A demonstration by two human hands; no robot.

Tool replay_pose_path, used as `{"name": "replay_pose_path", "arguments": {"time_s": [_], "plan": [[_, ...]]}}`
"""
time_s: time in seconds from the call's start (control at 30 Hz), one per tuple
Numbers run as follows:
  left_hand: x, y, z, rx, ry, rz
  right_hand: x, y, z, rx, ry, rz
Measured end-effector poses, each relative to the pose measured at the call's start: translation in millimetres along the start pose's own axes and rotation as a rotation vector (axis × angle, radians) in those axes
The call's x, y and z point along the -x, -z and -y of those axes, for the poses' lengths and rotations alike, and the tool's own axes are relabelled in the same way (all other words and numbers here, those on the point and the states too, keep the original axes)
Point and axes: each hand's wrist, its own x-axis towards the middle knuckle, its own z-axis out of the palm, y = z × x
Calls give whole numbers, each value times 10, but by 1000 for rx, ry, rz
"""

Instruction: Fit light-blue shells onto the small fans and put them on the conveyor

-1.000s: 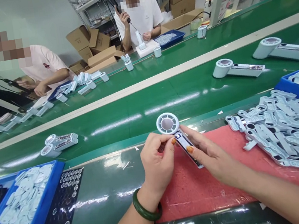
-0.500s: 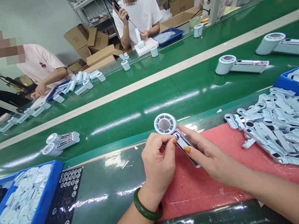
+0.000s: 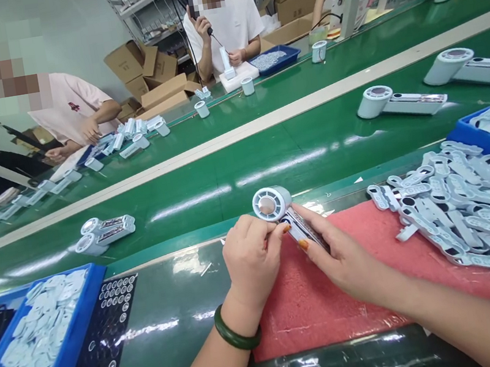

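Note:
A light blue handheld fan (image 3: pixel 271 204) is held above a pink foam mat (image 3: pixel 312 315), its round head pointing up and away from me. My right hand (image 3: pixel 337 249) wraps round the handle from the right, thumb along the near side. My left hand (image 3: pixel 251 254) is closed in a pinch at the top of the handle, just below the fan head. Whatever sits between those fingertips is too small or hidden to make out. A dark green bangle circles the left wrist.
Loose pale blue handle covers (image 3: pixel 457 205) are heaped on the right, beside a blue bin (image 3: pixel 474 132). At left stand a blue tray (image 3: pixel 71 335) of small parts and a black sheet (image 3: pixel 105 329) with round stickers. Fans (image 3: pixel 374 102) lie on the green belt (image 3: pixel 225 174); co-workers sit across.
The fan has turned slightly in my right hand, and my left hand has shifted a little left. The fans on the belt have moved slightly right. A co-worker at upper right now reaches to a fan.

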Motion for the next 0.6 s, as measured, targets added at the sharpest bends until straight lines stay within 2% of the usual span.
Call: {"name": "replay_pose_path", "arguments": {"time_s": [0.07, 0.13, 0.27, 0.37, 0.6], "plan": [[-15, -4, 14, 73, 75, -9, 2, 15, 29, -13, 4, 1], [-27, -17, 25, 200, 215, 6, 13, 37, 74, -59, -6, 10], [-20, -65, 23, 760, 574, 151, 30, 85, 165, -232, -73, 74], [3, -96, -4, 1051, 696, 211, 9, 111, 184, -329, -99, 93], [-2, -107, -72, 1159, 845, 257, -17, 124, 140, -343, -102, 100]]}}
